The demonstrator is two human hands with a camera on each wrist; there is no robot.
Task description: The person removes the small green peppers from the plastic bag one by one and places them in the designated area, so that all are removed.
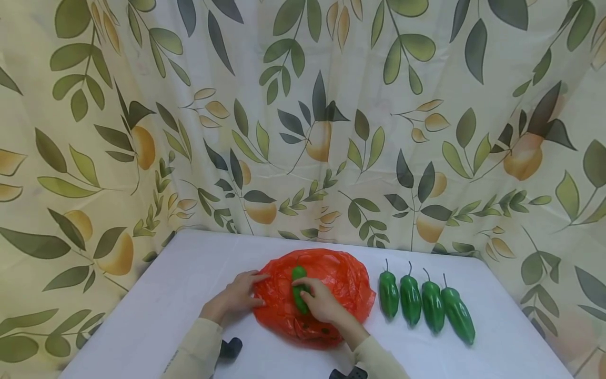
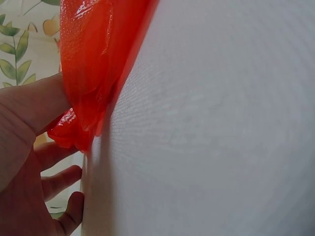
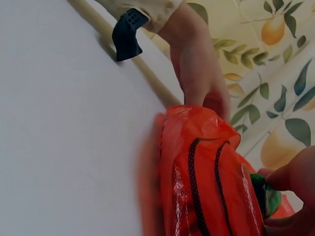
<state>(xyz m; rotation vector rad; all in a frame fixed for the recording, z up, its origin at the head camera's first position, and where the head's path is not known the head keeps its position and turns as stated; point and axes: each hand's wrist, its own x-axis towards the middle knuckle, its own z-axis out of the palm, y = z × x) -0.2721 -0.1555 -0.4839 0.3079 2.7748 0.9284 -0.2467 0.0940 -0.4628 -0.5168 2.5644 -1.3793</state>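
Note:
A crumpled red plastic bag (image 1: 347, 287) lies on the white table, its folds and dark printed lines showing in the right wrist view. My left hand (image 1: 239, 296) is at the bag's left side; thumb and index finger hold its edge, while the other fingers stay apart from it, as the left wrist view shows. Over the middle of the bag, my right hand (image 1: 322, 301) grips a green chili pepper (image 1: 299, 276) between thumb and fingers, its stem end pointing away from me. That pepper (image 3: 272, 199) is partly hidden by the bag and fingers in the right wrist view.
Several green chili peppers (image 1: 433, 305) lie in a row right of the bag, stems toward the back. The white table (image 1: 199, 263) ends at a leaf-and-fruit patterned curtain (image 1: 303, 184). Black devices (image 1: 231, 348) sit at both wrists.

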